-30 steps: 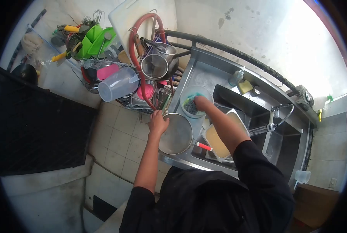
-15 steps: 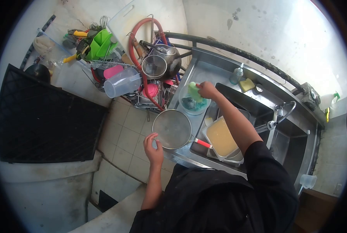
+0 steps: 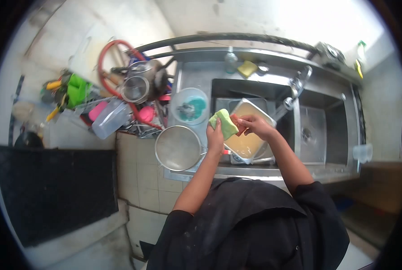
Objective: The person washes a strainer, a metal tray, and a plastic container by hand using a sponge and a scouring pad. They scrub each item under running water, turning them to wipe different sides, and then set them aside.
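Observation:
A light green sponge [image 3: 224, 124] is gripped in my left hand [image 3: 215, 137]. Close on its right, my right hand [image 3: 256, 126] pinches a small red-orange piece [image 3: 237, 124], which may touch the sponge. Both hands are over a rectangular pan [image 3: 250, 146] of tan liquid at the left sink basin. A round mesh strainer [image 3: 178, 148] with a red handle lies at the counter's left front. Behind the strainer, a clear bowl [image 3: 190, 106] contains teal liquid and a greyish scrubber.
A rack with a metal pot [image 3: 153, 76], a clear pitcher [image 3: 111, 119] and red tubing [image 3: 103, 67] stands left. Along the back sit a soap bottle [image 3: 230, 62] and a yellow sponge [image 3: 247, 69]. A faucet [image 3: 302, 81] rises behind the basins.
My right hand has moved from the bowl to above the pan. My left hand has left the strainer's edge and now holds the green sponge. The view has shifted to the right.

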Motion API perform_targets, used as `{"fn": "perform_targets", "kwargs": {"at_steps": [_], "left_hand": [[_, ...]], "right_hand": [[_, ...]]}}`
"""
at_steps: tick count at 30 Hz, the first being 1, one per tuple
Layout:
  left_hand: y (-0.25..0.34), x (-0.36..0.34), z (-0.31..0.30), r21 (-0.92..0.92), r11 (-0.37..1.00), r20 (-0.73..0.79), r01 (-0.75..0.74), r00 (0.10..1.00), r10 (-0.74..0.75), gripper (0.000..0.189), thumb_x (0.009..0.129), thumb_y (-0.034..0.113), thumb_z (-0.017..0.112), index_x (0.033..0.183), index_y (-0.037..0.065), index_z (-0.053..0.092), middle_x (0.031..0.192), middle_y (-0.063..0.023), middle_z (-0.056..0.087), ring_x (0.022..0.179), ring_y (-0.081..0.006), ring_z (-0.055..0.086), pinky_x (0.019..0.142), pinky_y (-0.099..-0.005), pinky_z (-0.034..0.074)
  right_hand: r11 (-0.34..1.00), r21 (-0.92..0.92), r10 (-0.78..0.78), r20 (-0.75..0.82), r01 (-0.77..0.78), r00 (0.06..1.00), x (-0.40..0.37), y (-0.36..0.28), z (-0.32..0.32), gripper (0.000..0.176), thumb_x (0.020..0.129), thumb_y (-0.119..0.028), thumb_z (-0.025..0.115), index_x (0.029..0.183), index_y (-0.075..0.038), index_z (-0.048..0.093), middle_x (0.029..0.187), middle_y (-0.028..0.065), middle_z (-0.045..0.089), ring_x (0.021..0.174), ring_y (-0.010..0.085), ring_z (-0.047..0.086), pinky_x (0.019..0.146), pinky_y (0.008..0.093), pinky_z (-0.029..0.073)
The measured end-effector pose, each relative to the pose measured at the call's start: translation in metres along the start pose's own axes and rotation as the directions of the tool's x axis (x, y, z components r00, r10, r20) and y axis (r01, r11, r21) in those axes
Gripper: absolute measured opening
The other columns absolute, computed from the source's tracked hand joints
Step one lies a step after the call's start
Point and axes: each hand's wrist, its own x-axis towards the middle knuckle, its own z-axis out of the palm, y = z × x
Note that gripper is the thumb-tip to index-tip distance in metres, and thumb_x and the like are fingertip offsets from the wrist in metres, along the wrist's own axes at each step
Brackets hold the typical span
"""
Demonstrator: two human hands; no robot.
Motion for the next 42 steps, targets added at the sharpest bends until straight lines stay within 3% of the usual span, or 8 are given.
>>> {"fn": "perform_targets", "kwargs": {"at_steps": [6, 20, 25, 28, 34, 35, 36, 42], "left_hand": [[-0.089, -0.030, 0.060, 0.148, 0.987, 0.092, 0.057, 0.993, -0.071, 0.029, 0.104, 0.023, 0.051, 0.117, -0.002, 0.056, 0.104, -0.0095, 0.064, 0.090, -0.0154, 0.062, 0.079, -0.0303, 0.050], [-0.174, -0.038, 0.185, 0.092, 0.762, 0.398, 0.641, 0.678, -0.618, 0.034, 0.104, 0.035, 0.047, 0.124, 0.008, 0.051, 0.097, -0.0073, 0.065, 0.076, -0.0177, 0.068, 0.055, -0.0326, 0.055], [-0.188, -0.027, 0.187, 0.129, 0.808, 0.361, 0.574, 0.732, -0.578, 0.036, 0.103, 0.034, 0.049, 0.127, 0.007, 0.050, 0.100, -0.0076, 0.064, 0.081, -0.0173, 0.067, 0.064, -0.0327, 0.056], [-0.195, -0.021, 0.193, 0.218, 0.884, 0.287, 0.414, 0.838, -0.464, 0.039, 0.103, 0.032, 0.050, 0.129, 0.003, 0.049, 0.108, -0.0108, 0.063, 0.092, -0.0183, 0.066, 0.077, -0.0332, 0.055], [-0.202, -0.021, 0.191, 0.614, 0.763, 0.044, 0.204, 0.956, -0.291, 0.040, 0.105, 0.032, 0.045, 0.128, 0.000, 0.050, 0.116, -0.0149, 0.062, 0.104, -0.0217, 0.061, 0.091, -0.0356, 0.048], [-0.209, -0.023, 0.195, 0.612, 0.752, 0.057, 0.242, 0.936, -0.347, 0.041, 0.106, 0.034, 0.043, 0.128, 0.000, 0.051, 0.117, -0.0147, 0.061, 0.105, -0.0218, 0.060, 0.092, -0.0362, 0.047], [-0.217, -0.026, 0.201, 0.612, 0.752, 0.057, 0.245, 0.935, -0.350, 0.041, 0.106, 0.034, 0.043, 0.128, 0.000, 0.051, 0.117, -0.0147, 0.061, 0.105, -0.0218, 0.060, 0.092, -0.0362, 0.047], [-0.224, -0.028, 0.217, 0.215, 0.866, 0.150, 0.450, 0.861, -0.485, 0.049, 0.107, 0.044, 0.034, 0.114, 0.002, 0.058, 0.102, -0.0085, 0.063, 0.093, -0.0189, 0.062, 0.083, -0.0351, 0.050]], "right_hand": [[0.945, 0.252, -0.070, -0.468, 0.209, 0.881, -0.095, 0.117, -0.042, 0.034, 0.102, -0.032, 0.056, 0.123, -0.005, 0.057, 0.109, 0.0053, 0.064, 0.095, 0.0124, 0.063, 0.077, 0.0279, 0.052], [0.131, 0.963, 0.044, -0.243, 0.235, 0.969, -0.119, 0.222, -0.127, 0.024, 0.099, -0.022, 0.056, 0.112, -0.001, 0.058, 0.096, 0.0069, 0.065, 0.072, 0.0113, 0.057, 0.059, 0.0216, 0.045], [0.017, 1.000, -0.127, 0.022, -0.020, 0.992, -0.098, 0.276, -0.152, 0.022, 0.100, -0.018, 0.055, 0.111, 0.001, 0.058, 0.087, 0.0046, 0.062, 0.063, 0.0078, 0.049, 0.053, 0.0176, 0.041], [0.297, 0.955, -0.004, 0.015, -0.013, 1.000, -0.116, 0.240, -0.171, 0.022, 0.098, -0.014, 0.057, 0.116, 0.000, 0.057, 0.092, 0.0039, 0.061, 0.069, 0.0093, 0.052, 0.061, 0.0210, 0.047], [0.752, 0.454, -0.070, -0.666, 0.478, 0.742, -0.145, 0.152, -0.171, 0.022, 0.091, -0.004, 0.061, 0.113, -0.001, 0.059, 0.101, 0.0063, 0.060, 0.088, 0.0213, 0.058, 0.079, 0.0357, 0.049], [0.925, -0.086, -0.327, -0.675, 0.370, 0.661, -0.142, 0.157, -0.170, 0.026, 0.087, -0.001, 0.060, 0.113, 0.000, 0.058, 0.101, 0.0093, 0.059, 0.090, 0.0265, 0.058, 0.080, 0.0381, 0.048], [0.776, -0.608, -0.559, -0.537, 0.170, 0.632, -0.140, 0.159, -0.168, 0.031, 0.082, 0.002, 0.060, 0.113, 0.000, 0.058, 0.101, 0.0124, 0.059, 0.091, 0.0317, 0.057, 0.082, 0.0404, 0.047], [0.587, -0.808, -0.540, -0.342, 0.053, 0.769, -0.144, 0.146, -0.154, 0.037, 0.082, -0.007, 0.056, 0.118, -0.001, 0.055, 0.125, 0.0179, 0.052, 0.121, 0.0404, 0.045, 0.099, 0.0512, 0.039]]}}
